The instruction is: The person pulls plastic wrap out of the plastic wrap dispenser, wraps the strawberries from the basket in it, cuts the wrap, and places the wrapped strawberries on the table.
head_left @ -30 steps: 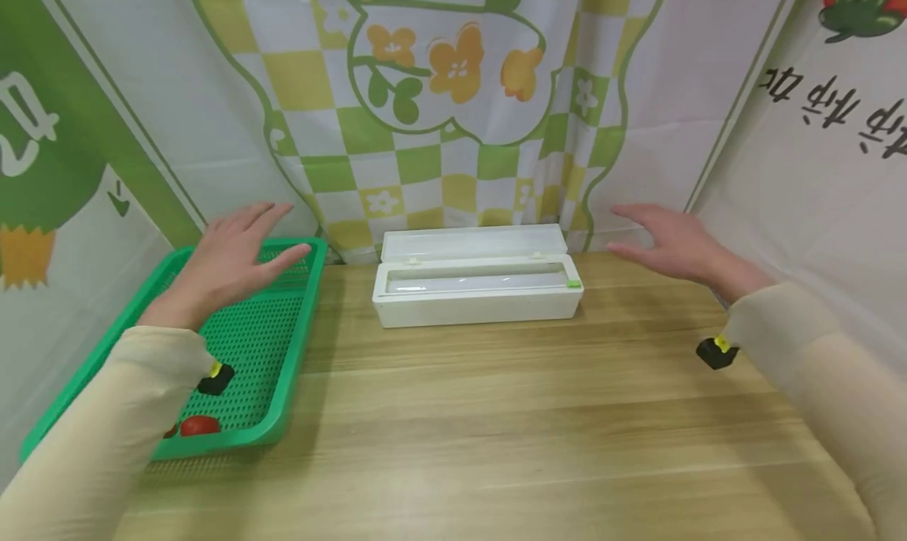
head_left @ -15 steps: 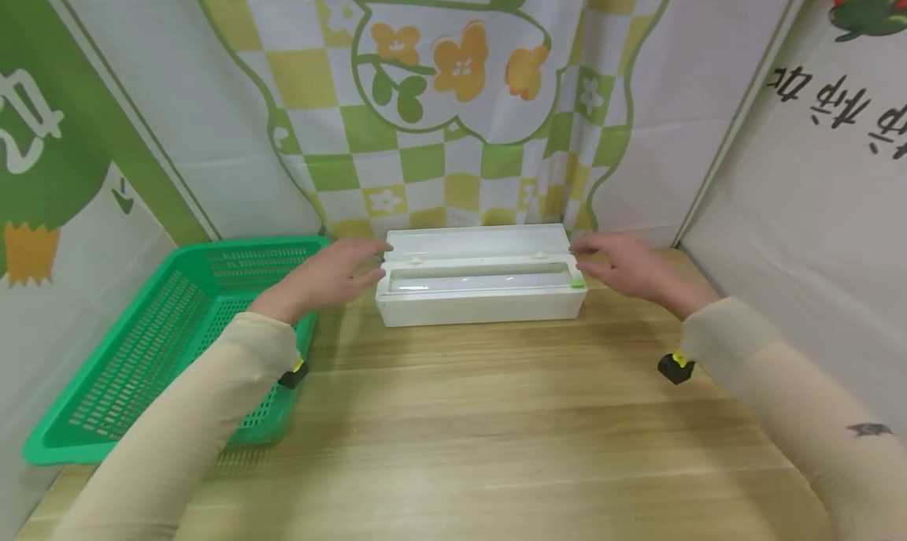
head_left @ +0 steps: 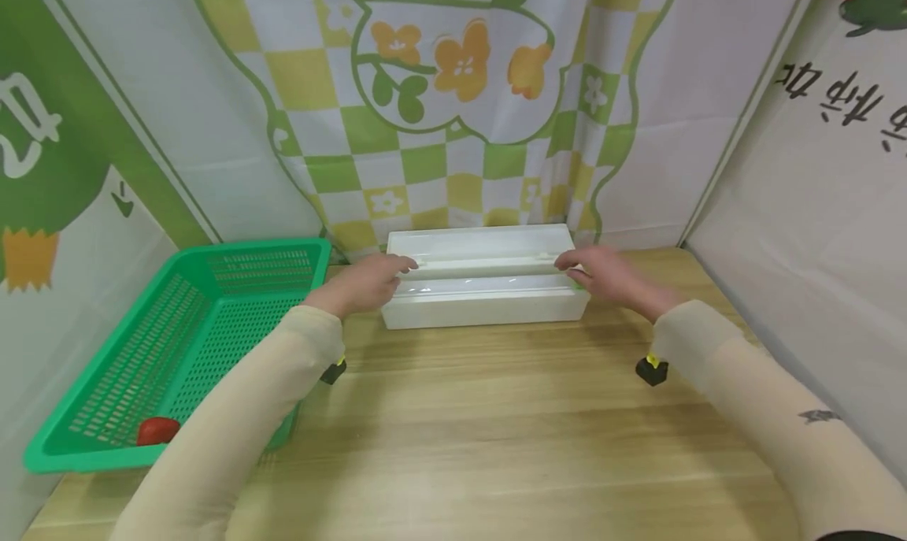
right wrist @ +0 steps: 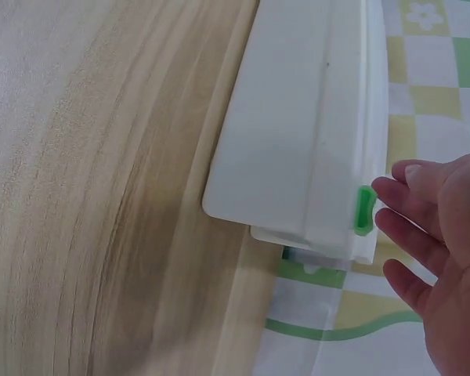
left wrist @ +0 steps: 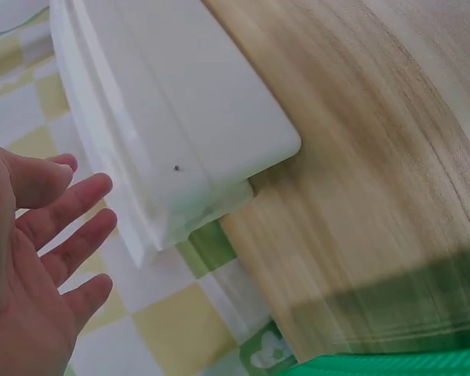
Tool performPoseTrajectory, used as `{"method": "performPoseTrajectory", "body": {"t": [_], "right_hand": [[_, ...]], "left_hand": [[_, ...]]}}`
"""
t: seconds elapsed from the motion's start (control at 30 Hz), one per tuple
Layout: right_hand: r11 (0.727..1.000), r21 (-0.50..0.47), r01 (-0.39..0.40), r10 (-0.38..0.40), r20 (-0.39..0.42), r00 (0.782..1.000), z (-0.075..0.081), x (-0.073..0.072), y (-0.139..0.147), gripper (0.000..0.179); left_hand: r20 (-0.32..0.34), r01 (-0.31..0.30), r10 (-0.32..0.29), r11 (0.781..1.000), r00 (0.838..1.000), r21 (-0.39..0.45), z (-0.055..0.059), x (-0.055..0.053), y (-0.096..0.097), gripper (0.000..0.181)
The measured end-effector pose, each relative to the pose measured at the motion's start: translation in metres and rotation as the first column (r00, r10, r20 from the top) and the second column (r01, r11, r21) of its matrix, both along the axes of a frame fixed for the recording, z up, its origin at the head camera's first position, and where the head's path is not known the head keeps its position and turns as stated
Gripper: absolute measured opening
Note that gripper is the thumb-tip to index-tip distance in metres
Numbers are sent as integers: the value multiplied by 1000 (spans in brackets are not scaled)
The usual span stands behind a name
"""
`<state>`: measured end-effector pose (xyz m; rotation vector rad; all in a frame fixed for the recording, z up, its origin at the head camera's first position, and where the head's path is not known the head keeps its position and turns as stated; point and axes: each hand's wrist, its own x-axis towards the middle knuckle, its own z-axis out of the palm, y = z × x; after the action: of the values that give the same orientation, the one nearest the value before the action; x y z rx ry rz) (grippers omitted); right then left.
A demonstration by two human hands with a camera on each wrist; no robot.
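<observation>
A long white cling film box (head_left: 483, 310) stands at the back of the table with its lid (head_left: 489, 242) raised. Clear, shiny film (head_left: 482, 286) shows in its long opening. My left hand (head_left: 364, 283) reaches over the box's left end, fingertips overlapping the rim in the head view. In the left wrist view its fingers (left wrist: 90, 207) are spread and loosely bent, with nothing between them. At the right end, my right hand (head_left: 608, 275) has its fingertips right by the green slide cutter (right wrist: 365, 210). Its fingers (right wrist: 411, 241) are relaxed too, thumb apart in the head view.
A green mesh basket (head_left: 67, 439) stands on the left of the wooden table (head_left: 489, 423), with a red rounded thing (head_left: 157, 430) in its near corner. A checkered curtain (head_left: 453, 159) hangs right behind the box. White printed cloth walls close in both sides.
Both hands have come down and inward from either side to the two ends of the box. The left hand has left the space over the basket. The box stays in place.
</observation>
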<state>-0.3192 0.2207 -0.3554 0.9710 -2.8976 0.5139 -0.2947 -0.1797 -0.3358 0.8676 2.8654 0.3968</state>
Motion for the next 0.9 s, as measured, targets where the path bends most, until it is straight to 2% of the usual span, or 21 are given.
{"method": "performPoseTrajectory", "body": {"t": [0.1,0.23,0.37,0.63,0.9], "right_hand": [[1000,30,0,1,-36,999,-3,-1,-2,23],[999,51,5,-2,-56,998,-3,-1,-4,23],[997,77,3,3,-75,997,-5,-2,-7,22],[993,114,26,-17,-72,997,-12,-5,-8,23],[991,134,12,-3,-61,998,-10,-9,-10,27]], "left_hand": [[-40,6,-8,999,999,-47,-4,-2,3,41],[-82,-17,8,993,997,-115,-8,-3,6,40],[-114,-31,15,990,993,-140,-12,-3,7,38],[-115,-46,31,990,993,-131,-15,-4,8,38],[-107,-80,66,988,992,-133,-13,-7,10,36]]}}
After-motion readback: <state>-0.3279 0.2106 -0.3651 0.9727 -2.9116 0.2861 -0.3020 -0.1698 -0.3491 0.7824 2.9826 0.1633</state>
